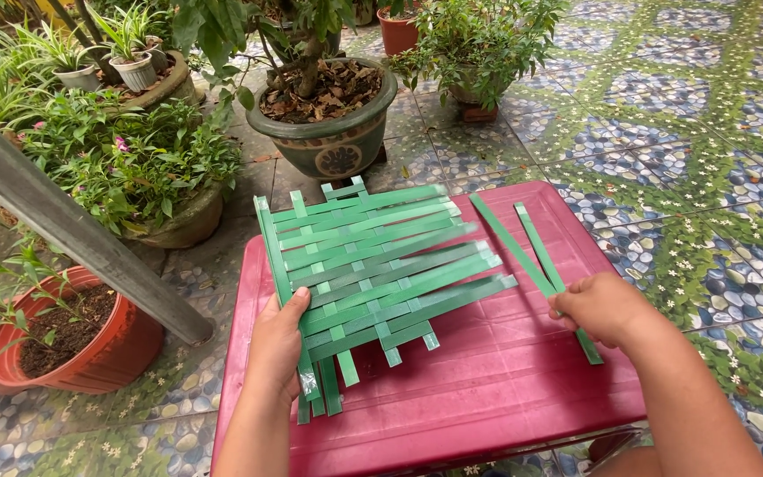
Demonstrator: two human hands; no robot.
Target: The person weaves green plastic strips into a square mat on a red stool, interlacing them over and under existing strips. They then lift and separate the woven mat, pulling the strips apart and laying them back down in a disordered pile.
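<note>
A woven mat (373,265) of green strips lies on a dark red table (487,389), over its left half and reaching toward the far edge. The long horizontal strips run across the table from the left edge toward the middle, tilted so their right ends sit a little nearer the far edge at the top and splay apart lower down. The shorter cross strips run from far to near, their loose ends poking out past the weave on the near side.

The left hand (277,349) grips the mat's near left corner, thumb on top of the weave and fingers hidden beneath, where several strip ends bunch together.

The right hand (600,307) is closed over two loose strips (523,243) on the table's right half, well apart from the mat's right ends. These strips lie almost side by side, their long axis running from the far edge down toward the near right, and one end shows past the hand on the near side.

Beyond the table's far edge stand potted plants (324,106) on a patterned tile floor (708,132); a red pot (72,340) sits left of the table.
</note>
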